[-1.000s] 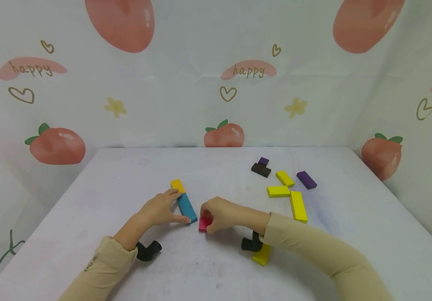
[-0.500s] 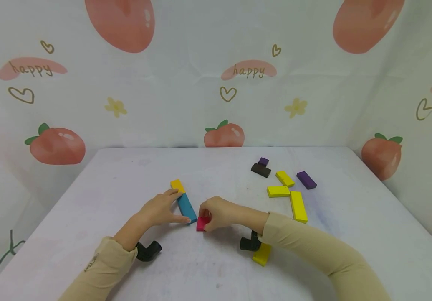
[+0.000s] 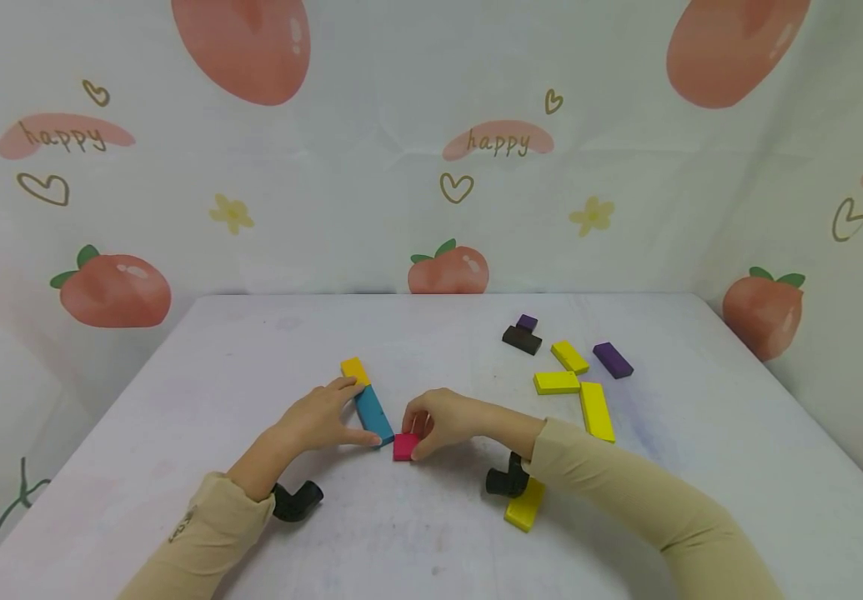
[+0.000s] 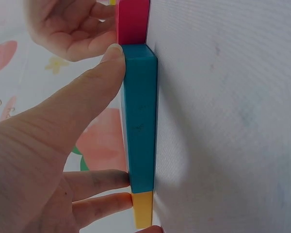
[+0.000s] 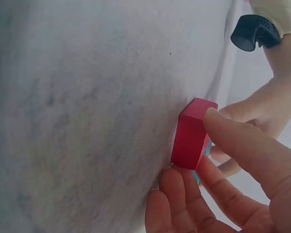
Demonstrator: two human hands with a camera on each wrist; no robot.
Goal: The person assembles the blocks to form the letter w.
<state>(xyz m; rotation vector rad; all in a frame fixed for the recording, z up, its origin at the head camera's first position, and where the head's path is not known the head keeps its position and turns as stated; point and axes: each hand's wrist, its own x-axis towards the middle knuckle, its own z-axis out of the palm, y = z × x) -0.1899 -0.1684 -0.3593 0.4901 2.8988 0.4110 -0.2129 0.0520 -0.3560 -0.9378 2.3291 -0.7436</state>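
Red blk (image 5: 190, 137): smooth, rect., flat-sided

Table (image 3: 439, 550), far right: dark block (image 3: 522, 341) sits with a small purple block (image 3: 527, 322) just behind it. Three yellow blocks (image 3: 556, 382) cluster nearby, bigger purple block (image 3: 614, 360) right of them. Fourth yellow block (image 3: 524, 507) lies nearer, partly hidden. Peach-print backdrop (image 3: 371, 200) behind.

White table (image 3: 401, 546), top faintly stained. Directly upon it: orange block (image 3: 354, 370) and blue block (image 3: 373, 413), end to end; red block (image 3: 403, 447), at the blue one's near end; three yellow blocks (image 3: 597, 412), clustered right; fourth yellow block (image 3: 525, 507), nearer front; dark block (image 3: 522, 341); small purple block (image 3: 527, 322), just behind it; larger purple block (image 3: 614, 360), far right.
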